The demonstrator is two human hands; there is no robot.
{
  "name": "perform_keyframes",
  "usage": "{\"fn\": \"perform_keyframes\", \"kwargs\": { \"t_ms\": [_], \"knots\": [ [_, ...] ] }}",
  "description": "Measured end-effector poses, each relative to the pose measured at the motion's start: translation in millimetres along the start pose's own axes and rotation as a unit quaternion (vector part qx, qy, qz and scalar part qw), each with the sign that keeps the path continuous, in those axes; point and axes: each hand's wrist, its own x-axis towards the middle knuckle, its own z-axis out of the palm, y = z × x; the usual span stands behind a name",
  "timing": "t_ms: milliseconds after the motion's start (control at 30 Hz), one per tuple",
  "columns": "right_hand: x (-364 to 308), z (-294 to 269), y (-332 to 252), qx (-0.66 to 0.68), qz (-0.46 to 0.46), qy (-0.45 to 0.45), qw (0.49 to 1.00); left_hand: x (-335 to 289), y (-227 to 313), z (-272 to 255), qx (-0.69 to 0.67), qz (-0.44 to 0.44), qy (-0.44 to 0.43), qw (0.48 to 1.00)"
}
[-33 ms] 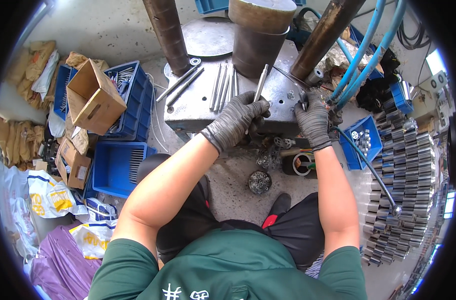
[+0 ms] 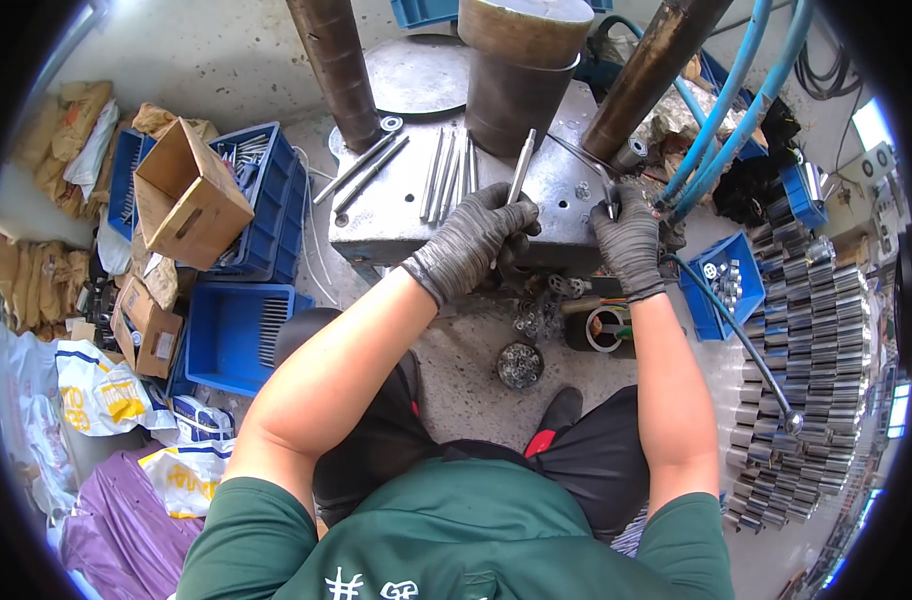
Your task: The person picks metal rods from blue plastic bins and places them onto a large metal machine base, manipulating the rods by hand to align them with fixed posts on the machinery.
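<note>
My left hand, in a grey work glove, is closed round a slim steel shaft. The shaft stands tilted, its upper end rising above my fist over the front part of the metal press table. Several more steel shafts lie on the table to the left, in front of a thick steel cylinder. My right hand, gloved too, is closed at the table's right edge. A narrow dark metal piece shows at its fingers; its kind cannot be made out.
Two dark columns flank the cylinder. Blue hoses hang at the right, above a blue bin of small parts. A ball-ended lever crosses before stacked metal cylinders. Blue crates stand left; a parts bowl is below.
My right hand has shifted very slightly to the right, and more of the dark metal piece shows. My left hand and the shaft have stayed in place.
</note>
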Motion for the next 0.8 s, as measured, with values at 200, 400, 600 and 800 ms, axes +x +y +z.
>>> {"fn": "perform_keyframes", "kwargs": {
  "t_ms": [200,400,600,800],
  "knots": [
    [-9.1,-23.5,-24.2,0.145,0.037,-0.136,0.979,-0.7,4.6,-12.2,-0.078,-0.047,-0.017,0.996],
    [-47.5,-55.6,-69.3,0.058,-0.152,-0.118,0.98,1.4,7.3,-6.7,-0.095,-0.055,0.036,0.993],
    [-46.0,-55.5,-73.7,-0.044,-0.298,-0.02,0.953,1.2,6.0,-6.2,-0.131,-0.053,0.069,0.988],
    [-46.6,-54.1,-75.9,-0.046,-0.298,-0.002,0.954,2.4,4.1,-11.7,-0.126,-0.06,0.065,0.988]
  ]
}}
